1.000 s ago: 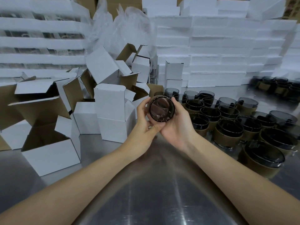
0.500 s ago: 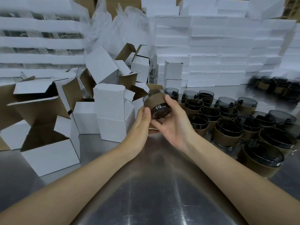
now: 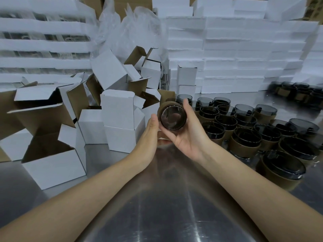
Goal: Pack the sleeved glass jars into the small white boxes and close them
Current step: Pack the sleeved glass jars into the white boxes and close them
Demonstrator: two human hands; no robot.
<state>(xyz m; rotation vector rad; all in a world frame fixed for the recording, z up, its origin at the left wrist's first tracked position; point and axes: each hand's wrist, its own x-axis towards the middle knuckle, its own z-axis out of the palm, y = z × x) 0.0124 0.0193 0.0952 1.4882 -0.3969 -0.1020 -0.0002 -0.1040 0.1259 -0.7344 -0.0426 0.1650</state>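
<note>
A smoky glass jar in a brown cardboard sleeve is held on its side above the steel table, its round glass base facing me. My right hand cups it from below and the right, fingers curled round the sleeve. My left hand is at the jar's left side, thumb against the sleeve. Several more sleeved jars stand upright to the right. Small white boxes are piled at the left, some shut, some with flaps open.
The steel table stretches toward me. Stacks of white foam sheets wall off the back. Clear plastic wrap bulges behind the boxes. Another group of dark jars sits far right.
The jar has been turned in both hands: half a second ago it was tilted with the sleeve showing, now its round base faces me again.
</note>
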